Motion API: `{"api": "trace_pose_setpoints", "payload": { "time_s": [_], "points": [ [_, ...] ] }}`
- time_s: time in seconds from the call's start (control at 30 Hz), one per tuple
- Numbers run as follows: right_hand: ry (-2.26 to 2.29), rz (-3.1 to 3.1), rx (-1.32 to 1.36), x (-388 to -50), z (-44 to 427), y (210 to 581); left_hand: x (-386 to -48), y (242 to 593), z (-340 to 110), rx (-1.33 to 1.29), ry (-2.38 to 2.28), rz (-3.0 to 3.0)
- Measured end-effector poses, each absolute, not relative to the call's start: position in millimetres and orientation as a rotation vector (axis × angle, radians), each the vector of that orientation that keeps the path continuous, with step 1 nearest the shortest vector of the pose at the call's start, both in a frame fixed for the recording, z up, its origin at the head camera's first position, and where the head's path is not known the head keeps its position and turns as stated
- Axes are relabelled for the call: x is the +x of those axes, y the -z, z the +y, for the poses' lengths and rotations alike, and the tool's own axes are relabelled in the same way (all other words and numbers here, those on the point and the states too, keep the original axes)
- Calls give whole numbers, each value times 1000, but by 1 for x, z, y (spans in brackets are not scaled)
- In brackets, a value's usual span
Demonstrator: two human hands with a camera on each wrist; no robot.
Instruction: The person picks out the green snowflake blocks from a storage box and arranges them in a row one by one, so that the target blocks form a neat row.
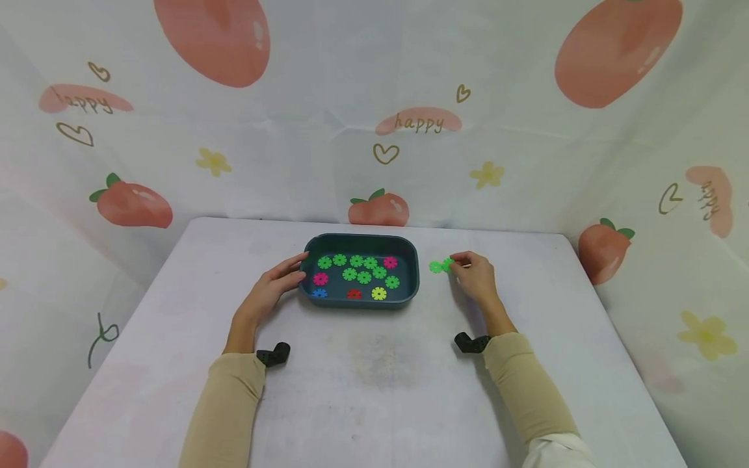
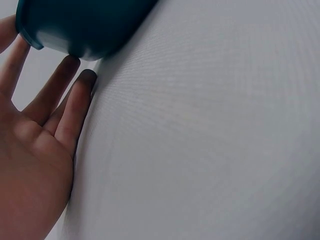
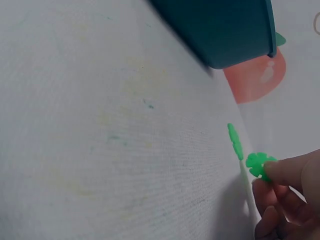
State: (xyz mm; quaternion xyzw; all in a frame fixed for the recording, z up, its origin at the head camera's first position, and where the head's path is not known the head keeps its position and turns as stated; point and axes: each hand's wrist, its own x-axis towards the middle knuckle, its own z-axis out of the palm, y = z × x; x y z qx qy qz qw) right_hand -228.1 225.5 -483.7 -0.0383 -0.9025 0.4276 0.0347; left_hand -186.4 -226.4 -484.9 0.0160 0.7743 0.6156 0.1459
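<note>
A dark teal tray holds several green notched discs, two pink ones, a blue, a red and a yellow one. My left hand touches the tray's left end with its fingers extended; the left wrist view shows the fingertips of that hand against the tray wall. Right of the tray, my right hand pinches a green disc between thumb and finger, also plain in the right wrist view, disc. Another green disc is just left of the pinched one.
The white-covered table runs back to a patterned cloth backdrop with peaches, flowers and hearts. Each wrist wears a black device, one on the left and one on the right.
</note>
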Motion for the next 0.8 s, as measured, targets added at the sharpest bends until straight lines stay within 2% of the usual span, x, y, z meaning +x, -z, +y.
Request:
{"api": "trace_pose_setpoints", "payload": {
  "time_s": [0.8],
  "points": [
    [-921, -2877, -68, -228, 219, 486, -186, 486, -226, 34, -1751, 2246]
  ]
}}
